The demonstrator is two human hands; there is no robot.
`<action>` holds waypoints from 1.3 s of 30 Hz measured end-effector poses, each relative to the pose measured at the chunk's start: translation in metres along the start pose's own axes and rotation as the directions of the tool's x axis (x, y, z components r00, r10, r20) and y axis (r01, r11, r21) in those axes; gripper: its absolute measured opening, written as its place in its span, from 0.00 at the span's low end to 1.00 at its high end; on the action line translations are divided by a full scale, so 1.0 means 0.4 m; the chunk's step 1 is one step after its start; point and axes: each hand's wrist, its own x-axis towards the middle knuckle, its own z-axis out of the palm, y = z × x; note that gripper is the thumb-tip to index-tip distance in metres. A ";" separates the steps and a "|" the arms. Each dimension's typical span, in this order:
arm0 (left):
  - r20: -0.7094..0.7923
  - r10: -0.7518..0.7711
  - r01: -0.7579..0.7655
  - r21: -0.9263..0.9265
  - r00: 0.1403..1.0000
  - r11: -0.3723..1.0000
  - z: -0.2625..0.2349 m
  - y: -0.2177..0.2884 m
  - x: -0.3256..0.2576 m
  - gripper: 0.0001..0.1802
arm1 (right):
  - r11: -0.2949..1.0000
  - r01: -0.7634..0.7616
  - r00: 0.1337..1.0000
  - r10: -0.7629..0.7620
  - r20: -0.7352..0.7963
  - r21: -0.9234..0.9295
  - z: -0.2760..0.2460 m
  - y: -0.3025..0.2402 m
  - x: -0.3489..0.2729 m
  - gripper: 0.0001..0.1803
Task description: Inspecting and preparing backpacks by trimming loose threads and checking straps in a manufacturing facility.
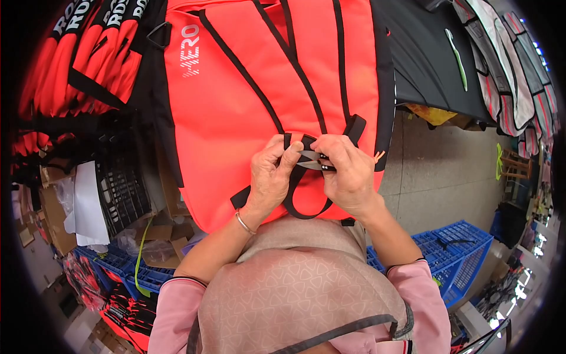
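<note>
Backpack (247, 130) of coral-red cloth with black edging is laid directly before the person, strap side facing up, its lower edge close against the patterned apron (306, 283). By the fingers of the left hand (270, 177), a piece of black webbing (306, 216) is pinched tightly near the lower end of the shoulder straps. The fingers of the right hand (351, 177) are curled around small snips (306, 166), whose blades stand apart and point towards the left thumb; whether webbing is also gripped there cannot be told. The bag is judged to be light for its size and soft, with smooth cloth that may slide a little. The straps appear padded, so they can be pressed without harm. The webbing is probably flexible but strong, and is best taken flat between thumb and forefinger, well apart from the blades. For lifting, both padded straps should be grasped together.
</note>
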 end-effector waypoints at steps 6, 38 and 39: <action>-0.049 -0.128 0.123 -0.094 0.991 0.988 -0.009 -0.022 0.014 0.15 | 0.995 -0.020 0.997 0.027 0.072 -0.093 0.001 -0.001 0.028 0.17; 0.258 0.306 -0.382 0.334 0.917 0.862 -0.010 0.018 -0.028 0.07 | 0.907 -0.420 0.907 0.419 -0.033 -0.014 -0.132 -0.043 -0.089 0.11; 0.265 0.319 -0.398 0.341 0.910 0.852 -0.009 0.019 -0.029 0.07 | 0.907 -0.421 0.907 0.421 -0.030 -0.014 -0.136 -0.045 -0.088 0.11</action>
